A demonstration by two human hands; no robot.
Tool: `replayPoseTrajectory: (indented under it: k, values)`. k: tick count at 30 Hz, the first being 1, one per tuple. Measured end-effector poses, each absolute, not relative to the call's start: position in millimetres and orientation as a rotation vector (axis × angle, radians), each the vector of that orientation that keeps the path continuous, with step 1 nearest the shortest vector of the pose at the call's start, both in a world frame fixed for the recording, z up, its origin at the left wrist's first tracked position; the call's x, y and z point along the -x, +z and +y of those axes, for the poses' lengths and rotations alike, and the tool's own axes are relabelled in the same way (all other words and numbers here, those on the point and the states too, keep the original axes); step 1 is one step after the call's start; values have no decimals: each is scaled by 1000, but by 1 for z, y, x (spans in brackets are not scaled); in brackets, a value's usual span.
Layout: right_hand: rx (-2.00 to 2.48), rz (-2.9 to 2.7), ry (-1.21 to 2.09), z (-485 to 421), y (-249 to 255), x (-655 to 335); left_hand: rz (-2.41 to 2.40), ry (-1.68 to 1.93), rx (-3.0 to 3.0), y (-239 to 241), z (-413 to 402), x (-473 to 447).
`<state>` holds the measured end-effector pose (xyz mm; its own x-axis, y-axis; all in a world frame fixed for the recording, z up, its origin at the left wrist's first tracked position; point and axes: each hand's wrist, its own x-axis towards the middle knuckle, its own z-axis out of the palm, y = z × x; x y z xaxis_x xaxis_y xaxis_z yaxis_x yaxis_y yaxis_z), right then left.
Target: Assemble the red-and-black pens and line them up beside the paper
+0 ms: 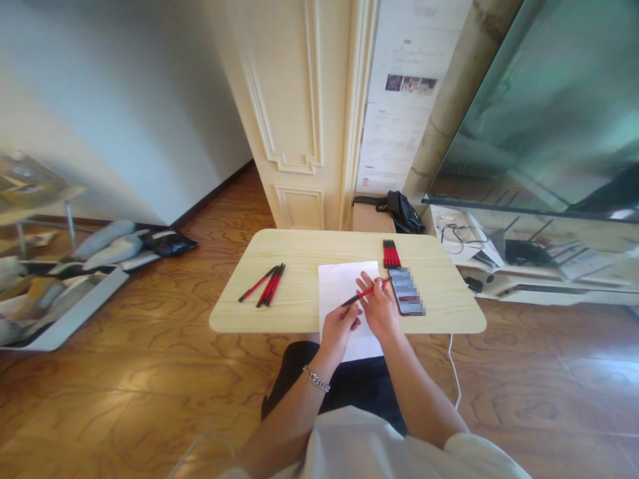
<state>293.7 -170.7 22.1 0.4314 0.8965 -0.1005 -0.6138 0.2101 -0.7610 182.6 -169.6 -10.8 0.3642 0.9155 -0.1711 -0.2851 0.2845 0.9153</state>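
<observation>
Both of my hands hold one red and black pen (366, 292) over a white sheet of paper (340, 282) on a small light wooden table (299, 306). My left hand (338, 328), with a chain bracelet at the wrist, pinches the pen's dark lower end. My right hand (379, 307) grips the red upper part. A neat row of red and black pens (391, 253) lies just beyond my right hand. Several more pens (267, 285) lie loose on the table's left side.
A phone (407, 291) lies right of the paper, next to my right hand. A black bag (402, 209) sits on the floor behind the table. A low shelf with cables and devices (504, 256) stands to the right. Clutter and a tray (74, 279) lie at left.
</observation>
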Motion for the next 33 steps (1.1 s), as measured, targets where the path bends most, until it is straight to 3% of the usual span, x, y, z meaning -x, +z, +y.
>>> replayPoseTrajectory:
  k: [7,12,18,23,28,33]
  values:
    - [1108,-472,1107,-205,-2,-295,768,1104,-751,2,-161,-188]
    - [1528,-955,811,-215,-2,-324,902,1080,-990,4,-153,-195]
    - [1699,-1399,550,-215,18,-345,930,1060,-1200,17,-143,-218]
    - [1893,-1221,519,-168,18,-422,955,1060,-1438,21,-129,-211]
    - [2283,-1116,436,-107,9,-516,1259,1131,-1596,-3,-106,-165]
    - [2400,-1099,429,-73,-7,-538,1539,1115,-1678,-28,-86,-126]
